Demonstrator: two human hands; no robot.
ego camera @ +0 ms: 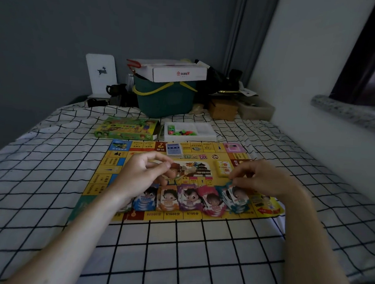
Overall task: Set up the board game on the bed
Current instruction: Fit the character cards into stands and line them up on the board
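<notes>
A yellow game board (114,165) lies flat on the checked bed sheet. Along its near edge sit several stacks of play money: blue (145,200), orange (169,198), purple (189,198), pink (212,204) and teal (237,198). My left hand (144,172) hovers over the board's middle with fingers curled, pinching what looks like a thin band. My right hand (261,180) holds the top of the teal stack with its fingertips. A blue card deck (174,150) and a yellow card deck (224,168) rest on the board.
Behind the board lie the green game box (127,128) and a white tray (205,129) of coloured pieces. A green basket (165,100) with a white carton on it, a brown box (223,110) and dark clutter fill the bed's far end. A wall runs along the right.
</notes>
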